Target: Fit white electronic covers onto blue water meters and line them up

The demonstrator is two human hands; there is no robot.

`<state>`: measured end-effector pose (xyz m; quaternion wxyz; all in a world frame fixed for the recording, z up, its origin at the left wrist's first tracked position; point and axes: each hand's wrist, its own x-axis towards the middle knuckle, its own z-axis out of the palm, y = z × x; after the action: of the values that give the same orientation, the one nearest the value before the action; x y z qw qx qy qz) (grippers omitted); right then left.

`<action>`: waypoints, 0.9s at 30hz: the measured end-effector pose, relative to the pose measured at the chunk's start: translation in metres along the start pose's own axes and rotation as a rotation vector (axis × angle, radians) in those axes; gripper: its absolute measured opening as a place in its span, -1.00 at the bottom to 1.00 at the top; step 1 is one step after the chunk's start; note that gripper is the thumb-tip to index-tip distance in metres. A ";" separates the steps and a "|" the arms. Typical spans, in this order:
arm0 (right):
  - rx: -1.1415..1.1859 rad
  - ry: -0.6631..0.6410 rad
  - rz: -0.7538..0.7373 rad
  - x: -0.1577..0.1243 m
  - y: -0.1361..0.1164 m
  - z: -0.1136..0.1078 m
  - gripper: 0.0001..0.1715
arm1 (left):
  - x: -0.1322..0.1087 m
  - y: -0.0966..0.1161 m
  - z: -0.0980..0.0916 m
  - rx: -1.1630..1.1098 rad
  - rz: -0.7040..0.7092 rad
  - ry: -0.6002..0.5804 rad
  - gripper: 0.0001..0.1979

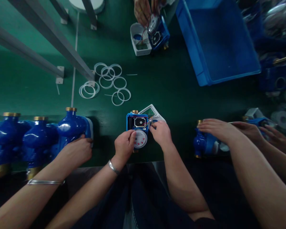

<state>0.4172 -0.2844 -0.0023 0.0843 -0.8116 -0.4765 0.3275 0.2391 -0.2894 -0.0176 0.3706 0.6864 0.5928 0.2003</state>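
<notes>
A blue water meter (129, 122) lies in front of me, its top uncovered to show a black inner part (140, 122). My left hand (124, 143) pinches the rim of a round white dial (141, 140) with red marks, at the near side of the meter. Thin wires (149, 121) run from the meter toward a white cover (159, 116) that has a green circuit board (149, 111) inside. Closed fingertips of my right hand (161, 132) grip the wires beside the meter's right edge, hiding part of the cover.
Several clear rings (119, 83) lie beyond the meter, near grey metal legs (59, 75). Blue meters (39, 136) line the left, with a co-worker's hand (79, 151) there. Another person's hand (214, 127) is right. Across stands a blue bin (197, 60); another person's hands (143, 12) handle a meter.
</notes>
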 end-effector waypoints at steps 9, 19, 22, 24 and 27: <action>0.972 -0.026 0.301 0.006 0.001 -0.037 -0.77 | 0.018 0.020 -0.027 0.206 0.137 -0.005 -0.67; 1.532 -0.126 0.384 0.001 -0.001 -0.037 -0.80 | 0.070 0.082 -0.014 0.425 0.455 -0.407 -0.82; 0.888 0.125 0.314 0.010 0.014 -0.032 -0.68 | 0.089 0.079 -0.024 0.305 0.268 -0.425 -0.86; 0.370 0.207 0.257 0.023 0.025 -0.025 -0.61 | 0.105 0.072 -0.033 0.149 0.160 -0.401 -0.91; 0.074 0.059 0.206 0.046 0.035 -0.016 -0.73 | 0.123 0.060 -0.041 -0.064 0.098 -0.435 -0.79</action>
<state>0.4674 -0.2620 -0.0267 0.0942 -0.8617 -0.3756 0.3280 0.2758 -0.1614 0.0335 0.5009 0.7294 0.4582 0.0841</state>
